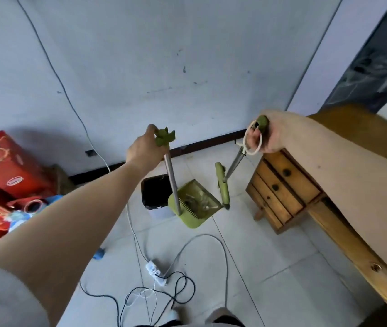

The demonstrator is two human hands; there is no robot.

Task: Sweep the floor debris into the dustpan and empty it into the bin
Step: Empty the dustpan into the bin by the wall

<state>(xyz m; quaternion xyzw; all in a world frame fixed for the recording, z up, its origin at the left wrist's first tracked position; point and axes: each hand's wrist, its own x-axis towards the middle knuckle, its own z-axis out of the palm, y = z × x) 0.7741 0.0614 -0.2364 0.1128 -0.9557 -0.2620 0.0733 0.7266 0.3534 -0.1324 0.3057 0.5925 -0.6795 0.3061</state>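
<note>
Debris (pixel 199 202) fills the dustpan (pixel 195 220) beside the bin (pixel 152 190) (interior dark); left hand (pixel 144 149) grips its handle, right hand (pixel 270 135) the broom (pixel 222 182).

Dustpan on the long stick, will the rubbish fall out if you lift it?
Probably not if lifted gently: the dustpan has raised walls and its debris lies low inside. It likely feels light, looking like thin plastic on a slim pole. Held only at the top by the left hand, it may swing or tip.
</note>
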